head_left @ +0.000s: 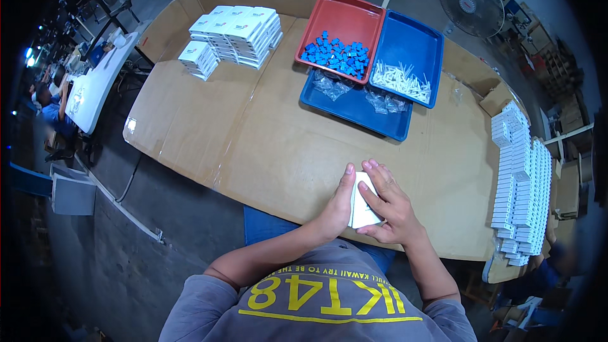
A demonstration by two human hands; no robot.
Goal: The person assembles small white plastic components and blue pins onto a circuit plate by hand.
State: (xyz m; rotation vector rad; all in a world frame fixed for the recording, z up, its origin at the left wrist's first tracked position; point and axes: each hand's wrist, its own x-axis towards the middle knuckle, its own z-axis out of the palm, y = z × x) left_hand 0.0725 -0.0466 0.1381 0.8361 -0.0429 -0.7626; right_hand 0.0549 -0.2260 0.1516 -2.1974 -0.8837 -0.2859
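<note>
A small white box (pixel 360 212) is held between my two hands at the near edge of the cardboard-covered table (pixel 285 152). My left hand (pixel 337 208) presses along its left side, thumb up near the top corner. Across its right side and upper face lies my right hand (pixel 392 210), fingers bent over it and thumb at the bottom edge. Part of the box is hidden under the right fingers.
Stacks of flat white boxes (pixel 237 35) stand far left. A red tray (pixel 345 16) holds blue pieces; a blue tray (pixel 411 35) holds white sticks. Below them a blue tray (pixel 354 113) holds clear plastic bags. White boxes (pixel 522 183) are stacked in rows at right.
</note>
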